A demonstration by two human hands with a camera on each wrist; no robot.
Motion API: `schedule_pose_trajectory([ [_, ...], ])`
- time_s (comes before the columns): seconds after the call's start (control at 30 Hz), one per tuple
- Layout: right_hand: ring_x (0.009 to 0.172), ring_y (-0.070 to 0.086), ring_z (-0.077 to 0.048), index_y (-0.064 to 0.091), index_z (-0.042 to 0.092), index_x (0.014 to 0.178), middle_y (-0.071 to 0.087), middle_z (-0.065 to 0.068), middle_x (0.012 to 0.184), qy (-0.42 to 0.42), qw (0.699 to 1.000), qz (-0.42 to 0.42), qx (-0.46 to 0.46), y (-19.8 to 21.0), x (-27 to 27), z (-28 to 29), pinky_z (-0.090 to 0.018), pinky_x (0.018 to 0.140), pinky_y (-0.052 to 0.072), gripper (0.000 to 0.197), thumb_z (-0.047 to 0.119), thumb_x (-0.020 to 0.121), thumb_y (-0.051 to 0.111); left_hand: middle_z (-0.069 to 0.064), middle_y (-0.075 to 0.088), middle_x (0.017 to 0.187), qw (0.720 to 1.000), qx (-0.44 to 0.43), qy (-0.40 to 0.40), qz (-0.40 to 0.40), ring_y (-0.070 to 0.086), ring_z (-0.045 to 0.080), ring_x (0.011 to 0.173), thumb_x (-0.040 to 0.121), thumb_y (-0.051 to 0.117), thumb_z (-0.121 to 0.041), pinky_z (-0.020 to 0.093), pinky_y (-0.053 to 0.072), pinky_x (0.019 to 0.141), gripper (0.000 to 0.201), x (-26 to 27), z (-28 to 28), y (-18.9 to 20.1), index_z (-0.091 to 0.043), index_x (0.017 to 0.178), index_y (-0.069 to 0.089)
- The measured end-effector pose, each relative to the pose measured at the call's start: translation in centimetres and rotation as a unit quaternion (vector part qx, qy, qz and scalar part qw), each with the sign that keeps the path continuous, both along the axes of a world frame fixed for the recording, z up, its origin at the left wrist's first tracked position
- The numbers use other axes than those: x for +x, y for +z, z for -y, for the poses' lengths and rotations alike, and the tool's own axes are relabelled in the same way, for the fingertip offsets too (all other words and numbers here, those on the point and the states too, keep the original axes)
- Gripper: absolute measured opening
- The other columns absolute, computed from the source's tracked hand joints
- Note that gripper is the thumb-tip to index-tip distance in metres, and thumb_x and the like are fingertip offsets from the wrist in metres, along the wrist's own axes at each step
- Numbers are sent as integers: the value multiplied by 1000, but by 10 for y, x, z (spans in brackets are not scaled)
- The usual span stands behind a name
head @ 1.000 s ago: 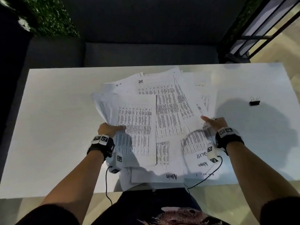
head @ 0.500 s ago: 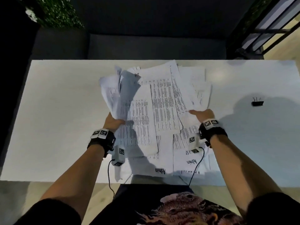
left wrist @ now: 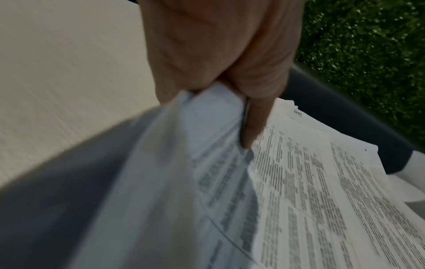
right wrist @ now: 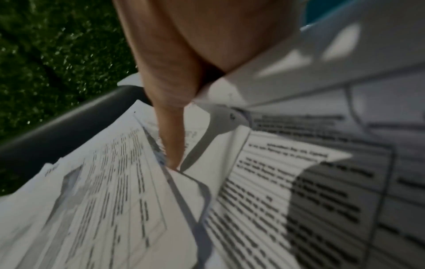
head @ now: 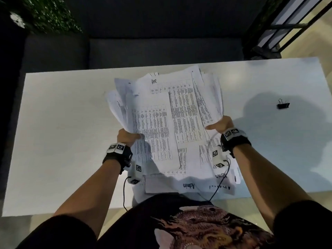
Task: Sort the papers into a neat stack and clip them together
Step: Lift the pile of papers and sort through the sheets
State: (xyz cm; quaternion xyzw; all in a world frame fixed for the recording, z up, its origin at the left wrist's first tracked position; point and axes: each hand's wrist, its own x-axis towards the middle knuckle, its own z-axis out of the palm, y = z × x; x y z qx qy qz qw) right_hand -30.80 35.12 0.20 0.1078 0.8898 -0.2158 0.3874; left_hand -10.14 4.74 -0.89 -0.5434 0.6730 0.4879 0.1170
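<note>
Left hand point(head: 128, 136) and right hand point(head: 221, 124) each grip an edge of the loose papers point(head: 172, 123) over the counter point(head: 62, 132); a binder clip point(head: 283, 105) lies far right.

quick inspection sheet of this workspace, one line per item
surface: white table, papers in the middle
job's things: papers loose and fanned, not squared; binder clip lies apart to the right, unused
clutter: nothing seen
hands: left hand grips the papers' left edge; right hand grips their right edge
cables: black cables hang from both wrist cameras
surroundings: dark sofa behind the table, green foliage far left
</note>
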Motion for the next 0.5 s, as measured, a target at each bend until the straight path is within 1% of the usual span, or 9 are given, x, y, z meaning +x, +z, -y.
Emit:
schedule_pose_trajectory([
  [0.1,98,63,-28,60,-9,111,69,-18,101,-53,998,6,-41,-7,-3,-14,-33,91,50,67,27,62,88,23,67,106,1000,-7,-2,-16,64,36,98,66,86,-11,41,55,88,58,4,11,4,8,114,59],
  [0.17,55,61,-18,58,3,82,61,-5,55,-78,994,37,-72,-2,1,-22,-24,65,55,36,27,70,83,23,65,105,999,14,5,-29,61,34,96,69,84,-9,35,50,85,53,9,19,5,9,112,59],
  [0.2,37,53,-10,52,9,74,53,2,40,-79,992,50,-85,2,5,-23,-17,46,50,34,27,73,81,22,64,104,999,22,4,-36,59,33,96,70,84,-10,34,48,84,52,12,20,4,7,111,59],
  [0.23,30,47,-7,50,10,73,52,5,37,-72,992,53,-86,2,9,-22,-14,37,42,35,26,75,81,20,64,103,999,27,-2,-36,58,33,96,69,85,-12,34,48,85,52,13,18,4,6,110,58],
  [0.27,36,50,-10,52,7,78,56,1,47,-57,994,35,-85,1,10,-17,-16,40,42,35,26,74,81,18,63,102,999,25,-3,-38,58,33,98,69,85,-12,35,48,87,52,14,16,4,5,110,58],
  [0.33,65,57,-19,57,2,86,62,-7,74,-37,996,-24,-74,2,10,-11,-24,63,49,37,23,70,84,17,63,102,999,11,-5,-40,59,33,101,68,85,-10,36,49,90,53,15,15,1,6,111,59],
  [0.37,71,57,-18,57,3,79,63,-5,73,-31,996,-48,-70,1,8,-13,-22,67,48,32,19,70,84,19,65,102,999,4,-7,-36,61,34,101,67,86,-9,38,50,90,53,15,16,2,7,110,61],
  [0.43,66,57,-14,55,11,65,61,0,64,-50,992,-65,-92,10,6,-22,-22,64,46,26,9,74,80,19,66,101,999,-9,-10,-42,63,32,96,67,85,-7,38,52,88,50,15,23,6,9,109,62],
  [0.5,72,57,-19,57,11,67,60,-10,73,-99,984,-96,-116,30,5,-34,-24,56,48,22,3,77,74,17,65,100,999,-20,-7,-46,60,28,91,68,84,-6,36,51,86,50,15,32,9,9,111,62],
])
